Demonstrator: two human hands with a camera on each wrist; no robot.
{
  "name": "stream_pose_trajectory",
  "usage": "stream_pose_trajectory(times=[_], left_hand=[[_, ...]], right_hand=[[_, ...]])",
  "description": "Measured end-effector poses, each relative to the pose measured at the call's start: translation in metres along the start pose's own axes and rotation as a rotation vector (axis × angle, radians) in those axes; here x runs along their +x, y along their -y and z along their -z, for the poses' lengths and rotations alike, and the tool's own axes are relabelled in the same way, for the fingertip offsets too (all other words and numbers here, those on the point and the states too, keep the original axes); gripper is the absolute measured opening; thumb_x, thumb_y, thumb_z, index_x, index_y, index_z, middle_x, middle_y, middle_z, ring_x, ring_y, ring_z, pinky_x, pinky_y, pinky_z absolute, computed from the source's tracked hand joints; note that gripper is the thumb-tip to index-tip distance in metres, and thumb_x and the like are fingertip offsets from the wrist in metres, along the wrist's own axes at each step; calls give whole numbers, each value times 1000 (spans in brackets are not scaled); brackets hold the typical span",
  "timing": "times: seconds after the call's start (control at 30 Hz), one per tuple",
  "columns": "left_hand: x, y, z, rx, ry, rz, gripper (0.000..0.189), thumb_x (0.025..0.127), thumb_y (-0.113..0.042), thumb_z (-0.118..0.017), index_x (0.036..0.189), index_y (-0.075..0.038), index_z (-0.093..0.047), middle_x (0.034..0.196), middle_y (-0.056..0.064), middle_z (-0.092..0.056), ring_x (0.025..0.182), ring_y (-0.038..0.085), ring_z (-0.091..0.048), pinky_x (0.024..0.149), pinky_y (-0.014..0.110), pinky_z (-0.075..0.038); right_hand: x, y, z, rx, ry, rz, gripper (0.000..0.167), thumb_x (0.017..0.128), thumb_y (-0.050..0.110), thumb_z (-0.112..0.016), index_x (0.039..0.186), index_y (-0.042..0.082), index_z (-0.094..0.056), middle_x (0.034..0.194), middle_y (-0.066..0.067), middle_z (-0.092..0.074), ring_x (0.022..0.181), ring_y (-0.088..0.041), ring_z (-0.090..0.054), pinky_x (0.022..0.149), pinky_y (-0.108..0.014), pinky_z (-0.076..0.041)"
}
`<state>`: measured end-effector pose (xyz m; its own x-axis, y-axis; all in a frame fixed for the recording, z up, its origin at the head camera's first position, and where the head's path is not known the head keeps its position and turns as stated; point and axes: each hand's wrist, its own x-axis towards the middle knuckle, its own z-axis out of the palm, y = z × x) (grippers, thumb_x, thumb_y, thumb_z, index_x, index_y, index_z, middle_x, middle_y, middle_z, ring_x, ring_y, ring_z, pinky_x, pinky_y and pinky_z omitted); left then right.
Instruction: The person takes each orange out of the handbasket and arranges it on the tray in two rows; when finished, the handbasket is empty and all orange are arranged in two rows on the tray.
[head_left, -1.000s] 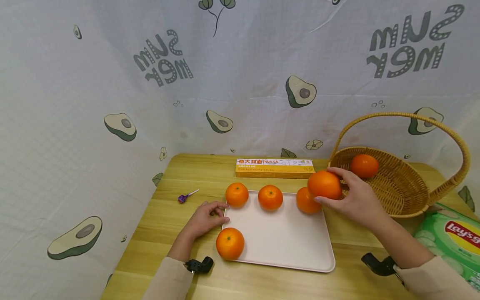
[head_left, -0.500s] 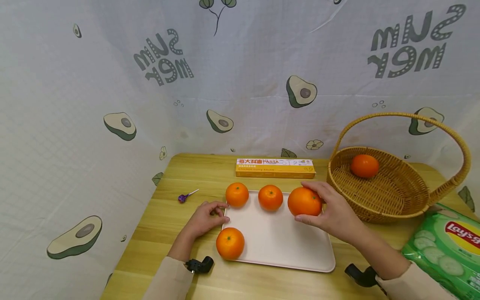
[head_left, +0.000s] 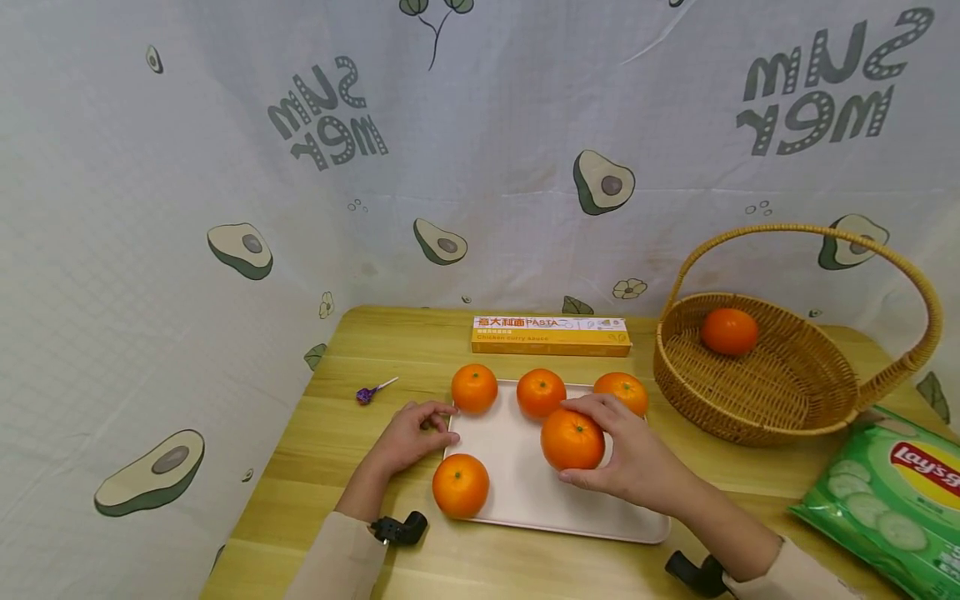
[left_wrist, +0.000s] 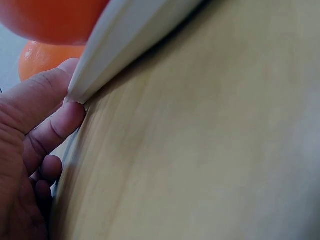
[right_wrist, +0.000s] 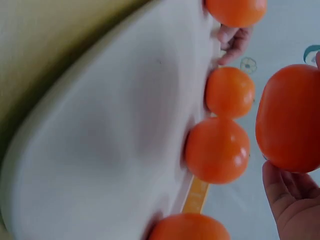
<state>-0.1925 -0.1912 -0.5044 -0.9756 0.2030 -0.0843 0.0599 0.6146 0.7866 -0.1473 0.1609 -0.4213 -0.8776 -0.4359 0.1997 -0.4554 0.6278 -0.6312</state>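
Note:
An orange (head_left: 572, 439) is gripped between the thumb and fingers of my right hand (head_left: 637, 458), above the white tray (head_left: 525, 508). In the right wrist view that held orange (right_wrist: 290, 120) hangs apart from the tray surface. My left hand (head_left: 412, 435) pinches the tray's left rim between thumb and forefinger, as the left wrist view shows at the tray edge (left_wrist: 115, 45). Along the tray's far side sit an orange at the left corner (head_left: 474, 388), a middle orange (head_left: 541, 393) and a right-corner orange (head_left: 622, 392), partly behind my right hand. One more orange (head_left: 461, 486) occupies the near left corner.
A wicker basket (head_left: 750, 417) with a tall handle stands at the right, holding one orange fruit (head_left: 729, 332). In front of it lies a green Lay's chip bag (head_left: 885, 500). A pasta box (head_left: 551, 337) lies behind the tray, and a lollipop (head_left: 366, 395) at the left.
My right hand has carried the orange left and nearer, from beside the basket to over the tray's middle. This uncovers the right-corner orange. My left hand stays put.

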Motion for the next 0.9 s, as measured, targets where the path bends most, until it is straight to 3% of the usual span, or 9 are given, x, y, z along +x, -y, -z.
stream_pose_trajectory(times=[0.27,0.57,0.9], left_hand=[[0,-2,1,8,1,5,34,85,-31,-83,116,-23,-73,85,-12,-67,89,14,-48,80,31,-35],[1,-2,0,4,6,-5,34,86,-31,-83,117,-21,-73,86,-9,-67,89,15,-48,79,30,-36],[1,-2,0,6,2,-3,34,86,-31,-83,117,-20,-73,86,-9,-68,89,14,-48,79,30,-35]], right_hand=[[-2,7,-20,27,78,1,79,67,37,-96,135,26,-58,131,14,-58,117,-7,-58,101,-43,-53],[-5,10,-40,15,179,78,72,70,42,-93,130,26,-58,129,18,-57,117,-4,-58,102,-36,-52],[-10,10,-47,9,305,35,71,73,44,-90,133,22,-57,130,16,-57,115,-6,-57,101,-36,-52]])
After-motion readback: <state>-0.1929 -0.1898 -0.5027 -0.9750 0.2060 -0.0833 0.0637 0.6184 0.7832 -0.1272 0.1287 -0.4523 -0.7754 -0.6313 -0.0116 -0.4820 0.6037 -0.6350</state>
